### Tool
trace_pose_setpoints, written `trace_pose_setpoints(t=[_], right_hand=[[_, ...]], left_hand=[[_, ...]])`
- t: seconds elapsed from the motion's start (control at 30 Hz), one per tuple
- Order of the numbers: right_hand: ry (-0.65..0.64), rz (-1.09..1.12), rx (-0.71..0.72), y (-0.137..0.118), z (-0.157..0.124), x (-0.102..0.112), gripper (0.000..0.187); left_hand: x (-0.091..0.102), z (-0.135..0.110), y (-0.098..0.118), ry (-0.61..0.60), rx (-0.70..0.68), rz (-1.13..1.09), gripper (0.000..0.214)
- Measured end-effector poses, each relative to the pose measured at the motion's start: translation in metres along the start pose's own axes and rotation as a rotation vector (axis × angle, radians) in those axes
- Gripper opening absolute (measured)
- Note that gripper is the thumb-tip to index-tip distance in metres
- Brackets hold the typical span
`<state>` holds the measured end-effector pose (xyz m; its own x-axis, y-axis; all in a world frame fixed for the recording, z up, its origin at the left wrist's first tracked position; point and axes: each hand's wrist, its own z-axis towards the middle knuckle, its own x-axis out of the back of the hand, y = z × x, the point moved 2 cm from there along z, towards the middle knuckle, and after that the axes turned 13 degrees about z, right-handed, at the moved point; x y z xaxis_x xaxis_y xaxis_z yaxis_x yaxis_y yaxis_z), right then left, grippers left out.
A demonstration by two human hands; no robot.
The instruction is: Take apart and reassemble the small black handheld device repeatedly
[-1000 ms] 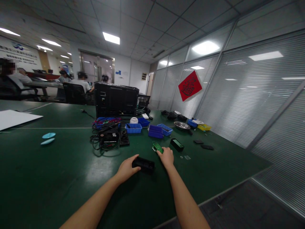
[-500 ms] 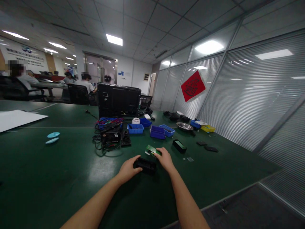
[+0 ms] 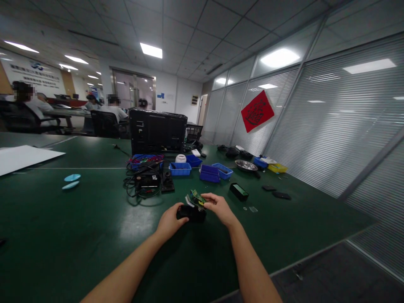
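My left hand (image 3: 172, 219) grips the left end of a black rectangular housing (image 3: 194, 215) resting on the green table. Between the fingers of my right hand (image 3: 217, 207) is a green circuit board (image 3: 195, 198), tilted just above the housing's back edge. A whitish part sits along the board's left side. Whether the board touches the housing I cannot tell. A second black housing (image 3: 239, 191) with a green-grey panel on top stands to the right of my right hand. Near it lie a small ring (image 3: 245, 208) and a clear piece (image 3: 253, 209).
Behind my hands are blue bins (image 3: 180, 169), a black device with tangled cables (image 3: 147, 181) and a baseball (image 3: 180, 158). A monitor (image 3: 158, 131) stands farther back. To the right are a metal bowl (image 3: 246, 166) and flat black pieces (image 3: 281, 195). People sit in the background.
The circuit board has moved left and tilted, coming over the black housing with my right hand. My left hand keeps its grip on the housing, which is turned slightly.
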<state>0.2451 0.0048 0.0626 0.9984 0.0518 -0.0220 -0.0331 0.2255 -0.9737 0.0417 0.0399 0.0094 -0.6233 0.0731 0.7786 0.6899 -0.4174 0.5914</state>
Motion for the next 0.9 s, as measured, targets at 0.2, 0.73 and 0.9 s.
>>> trace_pose_setpoints(t=[0.2, 0.73, 0.9], right_hand=[[-0.037, -0.151, -0.049, 0.0032, 0.0007, -0.0017, 0.038], [-0.08, -0.397, 0.017, 0.0031, 0.0022, -0.008, 0.033], [-0.056, -0.409, 0.01, 0.0059, 0.0028, -0.0086, 0.032]], left_hand=[[0.0043, -0.002, 0.0055, -0.007, 0.012, -0.012, 0.046], [0.0034, -0.0011, 0.0026, -0.01, 0.01, 0.007, 0.049], [0.0049, -0.0018, 0.0043, -0.017, 0.024, 0.003, 0.048]])
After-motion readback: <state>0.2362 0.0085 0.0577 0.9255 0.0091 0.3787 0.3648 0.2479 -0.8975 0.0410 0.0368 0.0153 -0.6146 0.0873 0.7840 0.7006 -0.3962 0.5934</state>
